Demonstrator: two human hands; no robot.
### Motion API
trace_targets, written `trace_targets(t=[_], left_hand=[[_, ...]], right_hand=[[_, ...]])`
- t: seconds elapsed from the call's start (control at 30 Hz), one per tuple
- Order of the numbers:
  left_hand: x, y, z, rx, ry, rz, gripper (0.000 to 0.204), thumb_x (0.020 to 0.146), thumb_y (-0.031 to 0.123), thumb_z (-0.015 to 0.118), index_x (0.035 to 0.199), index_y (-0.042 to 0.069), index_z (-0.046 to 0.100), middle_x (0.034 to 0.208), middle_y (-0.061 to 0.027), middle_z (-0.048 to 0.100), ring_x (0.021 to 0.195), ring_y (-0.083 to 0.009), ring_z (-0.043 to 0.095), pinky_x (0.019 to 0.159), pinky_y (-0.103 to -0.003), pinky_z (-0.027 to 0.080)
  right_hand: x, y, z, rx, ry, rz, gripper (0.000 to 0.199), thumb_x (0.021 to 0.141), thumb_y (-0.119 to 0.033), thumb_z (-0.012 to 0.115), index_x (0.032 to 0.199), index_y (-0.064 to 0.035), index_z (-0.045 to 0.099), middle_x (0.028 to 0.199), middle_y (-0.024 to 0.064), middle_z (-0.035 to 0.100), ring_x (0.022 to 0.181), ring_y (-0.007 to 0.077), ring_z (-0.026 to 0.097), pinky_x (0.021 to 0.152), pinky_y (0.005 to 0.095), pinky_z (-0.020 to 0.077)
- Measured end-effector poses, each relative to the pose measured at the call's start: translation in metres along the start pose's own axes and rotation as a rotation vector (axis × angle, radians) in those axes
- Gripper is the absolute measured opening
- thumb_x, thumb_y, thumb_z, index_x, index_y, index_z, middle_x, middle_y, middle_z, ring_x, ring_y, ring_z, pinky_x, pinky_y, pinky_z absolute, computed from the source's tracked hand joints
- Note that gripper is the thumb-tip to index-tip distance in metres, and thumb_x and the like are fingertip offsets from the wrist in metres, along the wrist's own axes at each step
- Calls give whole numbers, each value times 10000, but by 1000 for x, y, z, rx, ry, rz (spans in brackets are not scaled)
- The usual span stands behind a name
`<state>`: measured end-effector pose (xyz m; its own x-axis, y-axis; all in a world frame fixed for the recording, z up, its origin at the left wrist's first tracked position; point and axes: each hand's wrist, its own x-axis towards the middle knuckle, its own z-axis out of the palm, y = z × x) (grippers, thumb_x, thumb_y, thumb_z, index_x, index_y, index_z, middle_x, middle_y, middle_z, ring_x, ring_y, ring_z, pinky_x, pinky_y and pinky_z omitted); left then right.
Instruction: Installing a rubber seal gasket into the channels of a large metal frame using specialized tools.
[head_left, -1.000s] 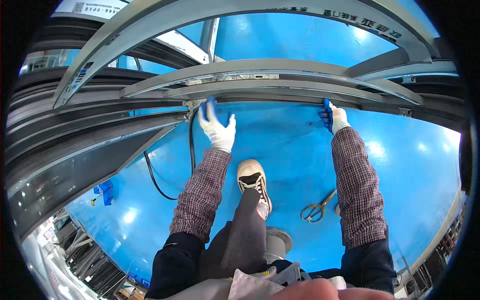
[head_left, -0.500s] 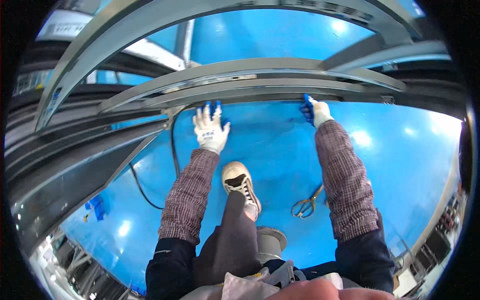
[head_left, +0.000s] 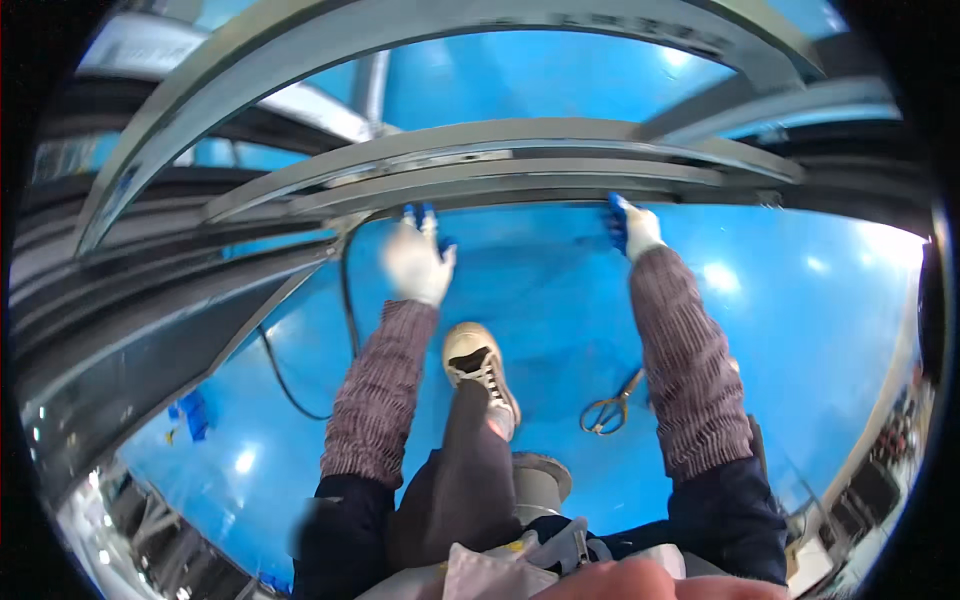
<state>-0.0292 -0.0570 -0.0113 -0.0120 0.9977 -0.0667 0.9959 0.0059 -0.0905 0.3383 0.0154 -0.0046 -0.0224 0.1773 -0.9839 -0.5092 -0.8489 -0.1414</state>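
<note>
A grey metal frame [head_left: 470,180] with long rails, bowed by the lens, runs across in front of me. My left hand [head_left: 418,265], in a white glove with blue fingertips, reaches toward the near lower rail. Its fingers are stretched out, and part of the hand is blurred. Farther right, my right hand [head_left: 634,228], gloved alike, has its fingers curled at the same rail's lower edge. Whatever lies inside those fingers is hidden. Along that edge, between both hands, runs a thin dark line.
Scissors [head_left: 606,413] lie on the blue floor [head_left: 540,310] near my right forearm. A black cable [head_left: 346,290] hangs beside my left hand. My shoe [head_left: 480,370] stands between my arms, in front of a round grey stool [head_left: 540,485]. Dark panels [head_left: 130,350] stand at left.
My left hand has shifted slightly and is now partly blurred. The right hand stays at the rail with its fingers curled.
</note>
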Motion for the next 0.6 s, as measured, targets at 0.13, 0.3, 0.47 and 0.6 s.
trace_targets(t=[0.13, 0.3, 0.47, 0.6], left_hand=[[4, 7, 1, -34, 42, 3, 774, 760, 507, 600, 1430, 198, 365, 1402, -131, 373, 1162, -363, 430, 944, -539, 314], [8, 0, -9, -51, -111, -42, 683, 797, 515, 603, 1399, 258, 404, 1399, -98, 363, 1230, -484, 353, 983, -662, 245], [12, -1, -20, -92, -309, -58, 675, 817, 544, 586, 1410, 301, 373, 1437, -58, 328, 1299, -527, 266, 1008, -716, 198], [11, -10, -17, -84, -367, -67, 704, 825, 574, 565, 1437, 323, 322, 1476, -32, 299, 1338, -529, 222, 1022, -729, 180]], right_hand=[[-41, 79, -27, -447, 140, -685, 201, 900, -249, 612, 974, -63, 598, 668, 54, 583, 491, 139, 518, 414, 252, 406], [-80, 244, -135, -692, 450, -382, 516, 852, -282, 656, 1270, -30, 487, 973, 134, 629, 702, 199, 598, 625, 304, 503], [-100, 330, -149, -1076, 816, -76, 878, 864, -273, 641, 1498, -76, 67, 1393, 267, 387, 1158, 356, 526, 934, 432, 456], [-105, 329, -112, -987, 857, 201, 925, 863, -246, 644, 1510, -126, -6, 1319, 250, 467, 1066, 343, 571, 878, 415, 480]])
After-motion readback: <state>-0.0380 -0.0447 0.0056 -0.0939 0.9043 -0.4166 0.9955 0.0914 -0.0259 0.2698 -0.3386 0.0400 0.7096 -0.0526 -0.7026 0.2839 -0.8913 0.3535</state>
